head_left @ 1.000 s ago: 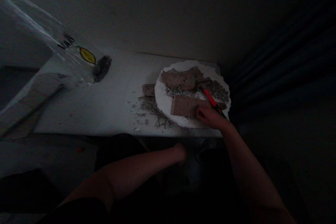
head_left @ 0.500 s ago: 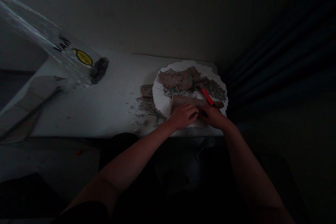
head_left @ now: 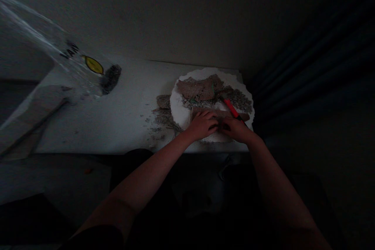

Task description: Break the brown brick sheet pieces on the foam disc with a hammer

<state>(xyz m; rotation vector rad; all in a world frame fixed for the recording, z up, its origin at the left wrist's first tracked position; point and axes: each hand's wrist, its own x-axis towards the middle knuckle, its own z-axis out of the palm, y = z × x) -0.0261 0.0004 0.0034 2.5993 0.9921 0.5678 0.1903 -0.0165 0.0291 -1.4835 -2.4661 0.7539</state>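
A white round board with a scalloped edge lies in front of me. A strip of brown burlap, looking folded or rolled, runs along its near side. My left hand bends its fingers over the burlap's left and middle part. Close beside it, my right hand has its fingers curled on the right part; its fingertips are in shadow. A red-handled tool lies just above my right hand, its kind unclear. Behind it are a crumpled burlap piece and grey dried bits.
A clear plastic bag with a yellow label and dark contents leans at the left. Another burlap roll and dried stems with crumbs lie left of the board on the white table. A dark curtain hangs right.
My left hand has shifted slightly up and left, its fingers spreading from a pinch to lie over the burlap. My right hand has barely moved.
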